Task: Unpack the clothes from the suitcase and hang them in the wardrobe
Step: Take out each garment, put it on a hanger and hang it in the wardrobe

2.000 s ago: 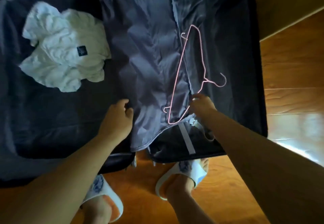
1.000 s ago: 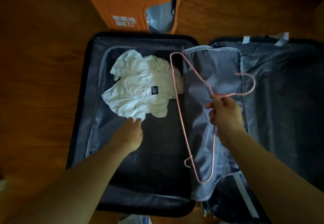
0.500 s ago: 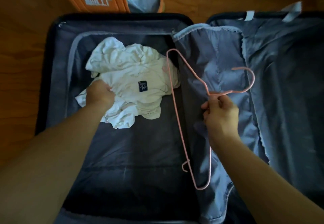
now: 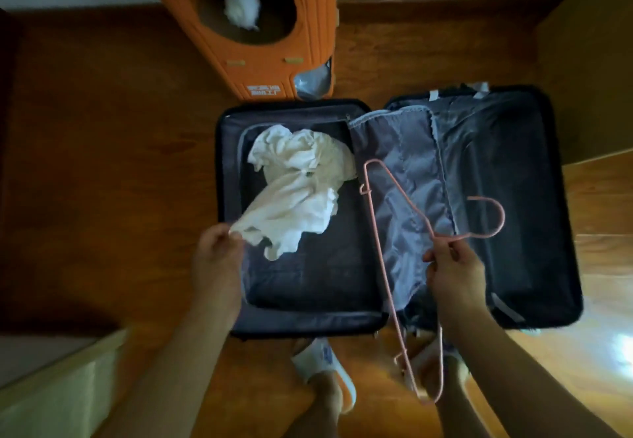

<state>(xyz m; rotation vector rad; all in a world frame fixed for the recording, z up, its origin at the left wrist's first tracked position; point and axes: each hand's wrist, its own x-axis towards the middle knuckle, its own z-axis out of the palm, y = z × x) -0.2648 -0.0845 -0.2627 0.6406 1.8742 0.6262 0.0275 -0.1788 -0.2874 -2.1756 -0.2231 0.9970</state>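
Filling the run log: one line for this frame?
step: lifting shirt | left hand: pinches white shirt edge over suitcase left half | right hand: holds pink hanger at neck | hung: not yet

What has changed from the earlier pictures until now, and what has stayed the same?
The left hand reached to the white shirt, gripped its edge and now pulls it toward the near left rim of the suitcase, so the cloth is stretched out. The right hand picked the pink hanger off the lining and lifted it. It still holds the hanger at the neck; the suitcase stays open on the floor.
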